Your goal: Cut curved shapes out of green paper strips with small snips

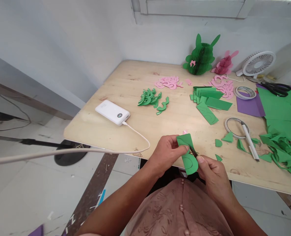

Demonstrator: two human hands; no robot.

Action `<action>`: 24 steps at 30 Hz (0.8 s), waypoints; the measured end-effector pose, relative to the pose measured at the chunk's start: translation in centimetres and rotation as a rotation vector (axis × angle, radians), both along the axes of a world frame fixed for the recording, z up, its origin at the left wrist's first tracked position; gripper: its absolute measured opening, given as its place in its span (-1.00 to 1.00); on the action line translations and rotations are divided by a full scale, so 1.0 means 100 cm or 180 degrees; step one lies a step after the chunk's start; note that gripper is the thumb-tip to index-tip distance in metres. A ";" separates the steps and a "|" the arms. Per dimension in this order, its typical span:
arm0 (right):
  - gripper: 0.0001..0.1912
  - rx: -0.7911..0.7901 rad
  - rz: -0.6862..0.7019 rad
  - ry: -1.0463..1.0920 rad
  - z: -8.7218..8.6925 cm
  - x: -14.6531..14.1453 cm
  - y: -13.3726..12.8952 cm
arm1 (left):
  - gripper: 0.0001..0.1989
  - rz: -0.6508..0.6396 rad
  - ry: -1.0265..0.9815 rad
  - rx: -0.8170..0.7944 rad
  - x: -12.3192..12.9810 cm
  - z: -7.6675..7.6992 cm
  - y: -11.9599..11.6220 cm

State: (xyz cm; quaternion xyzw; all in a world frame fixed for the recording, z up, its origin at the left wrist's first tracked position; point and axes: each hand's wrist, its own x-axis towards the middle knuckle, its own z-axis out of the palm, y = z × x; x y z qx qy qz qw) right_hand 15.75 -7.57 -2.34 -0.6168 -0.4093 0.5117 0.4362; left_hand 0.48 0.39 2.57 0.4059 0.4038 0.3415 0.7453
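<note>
At the wooden table (116,134), the left hand (166,154) pinched green paper (190,162), the right hand (214,172) closed round dark scissors (193,151), apparently mid-cut, the paper likely needing turning next.

The held paper (190,164) is green with dark curved outlines, and the shirt (162,205) dusty pink-brown with a tonal, leaf-like pattern. Pale wood with brown knots marks the table (118,136). The power bank (109,110) is white; the larger rabbit (202,60) green with a pink bow (192,63), the smaller rabbit (224,65) two pinks, the scissors (278,88) black
</note>
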 end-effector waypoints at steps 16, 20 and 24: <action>-0.50 -0.0068 -0.0016 0.0251 0.000 0.001 -0.003 | -0.92 0.0210 -0.0093 0.0003 0.001 -0.004 -0.005; -0.50 -0.0064 0.0036 0.0191 0.000 0.002 -0.004 | -0.94 0.0104 -0.0007 -0.0013 0.000 -0.003 -0.003; -0.50 -0.0052 0.0075 0.0158 -0.001 0.002 -0.004 | -0.93 -0.0011 0.0046 -0.0018 -0.002 -0.001 -0.001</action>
